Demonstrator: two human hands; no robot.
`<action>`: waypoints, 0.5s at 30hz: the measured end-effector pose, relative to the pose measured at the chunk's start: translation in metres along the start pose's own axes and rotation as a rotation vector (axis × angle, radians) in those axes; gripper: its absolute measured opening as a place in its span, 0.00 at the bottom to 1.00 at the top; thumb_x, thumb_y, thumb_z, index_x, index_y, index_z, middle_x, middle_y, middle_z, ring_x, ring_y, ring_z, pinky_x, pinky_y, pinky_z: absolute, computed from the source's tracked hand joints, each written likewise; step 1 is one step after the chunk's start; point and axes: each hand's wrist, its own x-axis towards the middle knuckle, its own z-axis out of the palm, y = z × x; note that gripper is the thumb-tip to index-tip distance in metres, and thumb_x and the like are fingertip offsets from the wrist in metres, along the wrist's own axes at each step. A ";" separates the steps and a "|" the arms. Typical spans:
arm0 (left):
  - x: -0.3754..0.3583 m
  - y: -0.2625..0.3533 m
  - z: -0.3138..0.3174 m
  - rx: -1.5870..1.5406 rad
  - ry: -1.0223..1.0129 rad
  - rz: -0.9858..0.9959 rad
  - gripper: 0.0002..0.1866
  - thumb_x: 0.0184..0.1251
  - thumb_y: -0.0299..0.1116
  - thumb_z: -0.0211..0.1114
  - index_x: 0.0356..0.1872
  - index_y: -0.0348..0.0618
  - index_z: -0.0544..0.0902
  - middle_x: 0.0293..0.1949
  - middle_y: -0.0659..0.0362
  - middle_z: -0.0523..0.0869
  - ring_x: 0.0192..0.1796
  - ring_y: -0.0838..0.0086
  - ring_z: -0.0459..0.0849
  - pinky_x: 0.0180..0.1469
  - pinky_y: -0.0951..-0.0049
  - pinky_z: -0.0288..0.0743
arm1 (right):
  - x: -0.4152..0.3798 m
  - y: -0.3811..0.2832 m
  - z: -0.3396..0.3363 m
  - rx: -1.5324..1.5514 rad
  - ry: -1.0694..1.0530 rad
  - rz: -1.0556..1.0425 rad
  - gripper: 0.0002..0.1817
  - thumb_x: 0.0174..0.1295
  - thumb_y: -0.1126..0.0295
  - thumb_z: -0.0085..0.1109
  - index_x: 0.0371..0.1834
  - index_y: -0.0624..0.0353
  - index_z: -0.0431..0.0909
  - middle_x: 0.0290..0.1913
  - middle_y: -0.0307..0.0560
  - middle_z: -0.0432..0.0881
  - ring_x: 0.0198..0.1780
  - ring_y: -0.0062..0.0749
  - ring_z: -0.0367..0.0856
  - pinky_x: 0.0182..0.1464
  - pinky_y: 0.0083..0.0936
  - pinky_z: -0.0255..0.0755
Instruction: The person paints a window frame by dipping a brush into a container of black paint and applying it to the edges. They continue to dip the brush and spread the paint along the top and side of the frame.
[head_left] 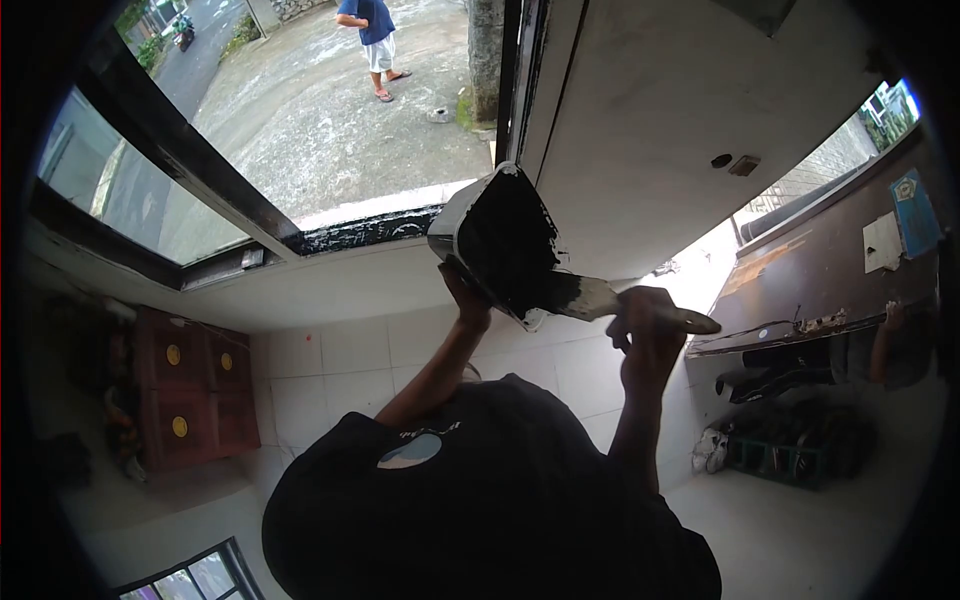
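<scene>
Partly hidden, the left hand (465,293) supports a container (450,222), its fingers' hold unclear; right fingers (641,308) clamp a paintbrush (594,299).

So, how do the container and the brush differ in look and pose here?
The container is broad and hollow, with a pale outer wall; the brush is slim, with a long handle. The container is tilted, its dark inside in view, held by the left hand; the brush points sideways, its tip toward the container, gripped by the right hand. Both carry what looks like black paint.
</scene>
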 end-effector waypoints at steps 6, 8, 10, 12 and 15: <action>-0.030 0.054 0.055 0.358 0.070 0.081 0.45 0.66 0.74 0.32 0.73 0.50 0.56 0.69 0.60 0.65 0.71 0.68 0.64 0.71 0.60 0.60 | 0.005 0.012 0.036 -0.161 -0.103 0.039 0.10 0.68 0.66 0.58 0.39 0.64 0.77 0.28 0.42 0.81 0.25 0.19 0.78 0.26 0.15 0.67; -0.035 0.058 0.055 0.338 0.087 0.072 0.45 0.66 0.74 0.32 0.73 0.50 0.56 0.68 0.60 0.66 0.70 0.67 0.66 0.70 0.60 0.62 | 0.006 0.014 0.050 -0.132 -0.063 0.013 0.12 0.66 0.65 0.58 0.37 0.66 0.78 0.19 0.41 0.77 0.20 0.17 0.73 0.24 0.15 0.63; -0.037 0.064 0.055 0.316 0.102 0.067 0.45 0.66 0.74 0.32 0.73 0.50 0.56 0.67 0.60 0.68 0.69 0.67 0.68 0.69 0.60 0.64 | 0.007 0.020 0.055 -0.171 -0.077 -0.012 0.12 0.66 0.65 0.59 0.36 0.65 0.78 0.20 0.41 0.78 0.20 0.16 0.72 0.24 0.14 0.63; -0.040 0.070 0.054 0.341 -0.023 0.077 0.46 0.65 0.75 0.34 0.73 0.49 0.56 0.66 0.59 0.70 0.67 0.66 0.71 0.67 0.60 0.67 | 0.007 0.022 0.057 -0.217 -0.148 0.017 0.08 0.69 0.71 0.55 0.40 0.66 0.78 0.29 0.44 0.83 0.28 0.22 0.82 0.29 0.17 0.72; -0.043 0.074 0.054 0.357 0.000 0.093 0.47 0.64 0.75 0.36 0.72 0.48 0.58 0.65 0.58 0.71 0.66 0.66 0.72 0.67 0.60 0.67 | 0.009 0.026 0.064 -0.286 -0.179 0.039 0.07 0.69 0.72 0.55 0.41 0.66 0.78 0.30 0.45 0.83 0.29 0.23 0.83 0.30 0.19 0.74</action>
